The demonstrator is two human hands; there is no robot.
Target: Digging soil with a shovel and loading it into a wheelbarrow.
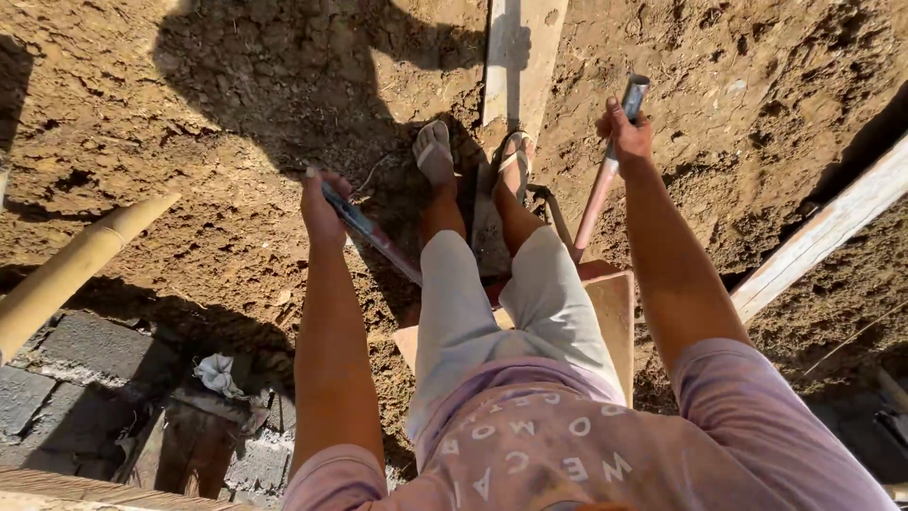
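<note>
- Your left hand (322,206) is closed around the grey-tipped pink metal handle (371,232), low before your knees.
- Your right hand (625,131) is wrapped around the other pink metal handle (600,194).
- The orange wheelbarrow tray (617,312) sits between your legs.
- Your sandalled feet (435,151) stand on loose brown soil (236,114), beside a pale wooden plank (520,52).

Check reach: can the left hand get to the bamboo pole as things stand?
Probably not without letting go. The left hand is closed on a metal handle, and the bamboo pole lies well off to its left over bare soil. Nothing blocks the way; the hand is just occupied.
</note>
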